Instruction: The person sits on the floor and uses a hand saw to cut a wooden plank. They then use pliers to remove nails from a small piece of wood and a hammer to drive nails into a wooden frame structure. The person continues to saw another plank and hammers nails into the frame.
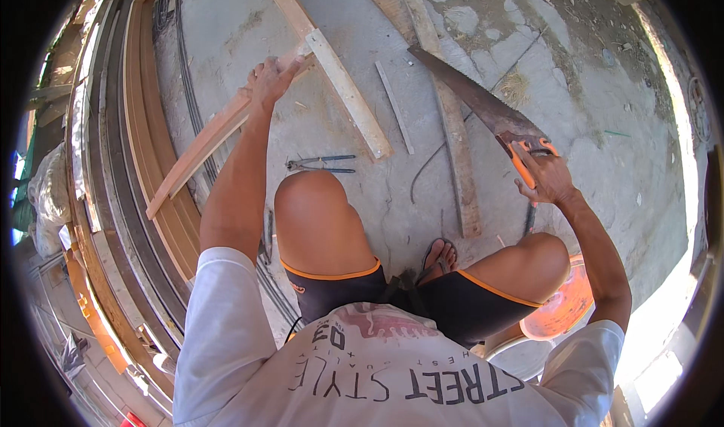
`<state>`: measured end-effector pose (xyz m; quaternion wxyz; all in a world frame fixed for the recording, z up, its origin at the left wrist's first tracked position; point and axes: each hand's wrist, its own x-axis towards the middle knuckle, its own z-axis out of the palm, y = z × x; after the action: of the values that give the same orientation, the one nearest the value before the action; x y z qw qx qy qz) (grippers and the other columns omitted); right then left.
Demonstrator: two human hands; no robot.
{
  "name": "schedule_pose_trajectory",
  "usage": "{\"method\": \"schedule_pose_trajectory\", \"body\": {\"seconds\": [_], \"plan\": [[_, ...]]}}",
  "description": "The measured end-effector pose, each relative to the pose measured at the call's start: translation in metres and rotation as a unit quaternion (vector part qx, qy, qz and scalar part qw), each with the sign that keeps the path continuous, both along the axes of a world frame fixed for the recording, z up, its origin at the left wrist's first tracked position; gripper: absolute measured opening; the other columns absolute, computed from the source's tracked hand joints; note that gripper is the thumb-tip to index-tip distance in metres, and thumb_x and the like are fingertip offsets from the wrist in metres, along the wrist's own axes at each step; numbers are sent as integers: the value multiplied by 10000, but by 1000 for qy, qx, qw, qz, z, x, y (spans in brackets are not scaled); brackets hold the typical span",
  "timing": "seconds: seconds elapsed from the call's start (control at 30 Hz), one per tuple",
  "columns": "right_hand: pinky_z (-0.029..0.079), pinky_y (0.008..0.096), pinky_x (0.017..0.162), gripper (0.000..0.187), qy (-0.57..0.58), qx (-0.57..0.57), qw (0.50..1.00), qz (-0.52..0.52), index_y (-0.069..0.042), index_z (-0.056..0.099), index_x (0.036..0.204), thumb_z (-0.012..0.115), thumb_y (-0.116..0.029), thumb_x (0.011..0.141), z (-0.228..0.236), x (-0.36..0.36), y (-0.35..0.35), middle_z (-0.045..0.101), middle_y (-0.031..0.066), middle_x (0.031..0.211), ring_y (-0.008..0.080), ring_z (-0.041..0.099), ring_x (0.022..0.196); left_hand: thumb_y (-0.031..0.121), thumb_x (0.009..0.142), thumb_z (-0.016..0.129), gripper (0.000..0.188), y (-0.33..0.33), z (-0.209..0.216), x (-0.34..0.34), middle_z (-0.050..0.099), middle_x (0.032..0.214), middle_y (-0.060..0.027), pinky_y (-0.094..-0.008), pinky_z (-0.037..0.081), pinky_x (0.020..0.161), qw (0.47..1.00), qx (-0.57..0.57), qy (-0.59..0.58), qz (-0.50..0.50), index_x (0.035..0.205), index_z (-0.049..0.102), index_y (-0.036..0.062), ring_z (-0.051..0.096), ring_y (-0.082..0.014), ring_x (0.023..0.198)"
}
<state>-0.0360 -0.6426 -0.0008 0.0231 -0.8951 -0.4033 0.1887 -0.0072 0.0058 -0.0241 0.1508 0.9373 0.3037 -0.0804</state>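
My right hand is closed round the orange handle of a hand saw. The saw's dark, worn blade points up and to the left, clear of the boards by my left hand. On the left, my left hand rests over the end of a reddish wooden board, its fingers bent over the top edge. That board's end meets a longer wooden piece with a pale, whitish face. Whether my left fingers grip the board firmly or only lean on it is partly hidden.
Pincers with dark blue handles lie before my left knee. A narrow strip and a long weathered plank lie on the concrete floor. Long timbers are stacked at the left. An orange basin stands beside my right leg.
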Motion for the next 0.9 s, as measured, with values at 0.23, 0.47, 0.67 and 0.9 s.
{"method": "schedule_pose_trajectory", "body": {"seconds": [0.23, 0.47, 0.67, 0.9], "plan": [[549, 451, 974, 1023, 42, -74, 996, 4, -94, 308, 1651, 863, -369, 836, -88, -68, 25, 725, 155, 1138, 371, 692, 1048, 897, 827, 579, 1102, 12, -1, -6, 480, 1600, -247, -842, 18, 1158, 999, 2, -35, 1, 1543, 539, 60, 294, -473, 1563], [563, 482, 940, 526, 20, -25, 999, 41, -40, 661, 1315, 796, -355, 915, -53, -87, 72, 739, 184, 1086, 395, 711, 1049, 722, 916, 673, 900, 25, 41, -84, 442, 1643, -247, -559, 233, 1268, 925, -224, -307, -7, 1539, 551, 84, 342, -452, 1557], [576, 527, 885, 462, 217, -91, 961, 145, 23, 705, 1140, 772, -389, 942, 20, -96, 257, 741, 231, 989, 443, 723, 979, 470, 1021, 712, 598, 36, 3, -287, 488, 1600, -229, -519, 344, 1234, 906, -283, -293, 111, 1427, 631, 39, 440, -344, 1506], [573, 495, 911, 510, -27, 53, 993, 105, 6, 654, 1235, 833, -307, 875, -150, -134, 438, 712, 176, 1130, 384, 722, 1048, 355, 1026, 742, 518, 30, -70, -464, 551, 1554, -176, -484, 485, 1123, 857, -357, -273, 252, 1426, 635, 44, 537, -323, 1421]]}}
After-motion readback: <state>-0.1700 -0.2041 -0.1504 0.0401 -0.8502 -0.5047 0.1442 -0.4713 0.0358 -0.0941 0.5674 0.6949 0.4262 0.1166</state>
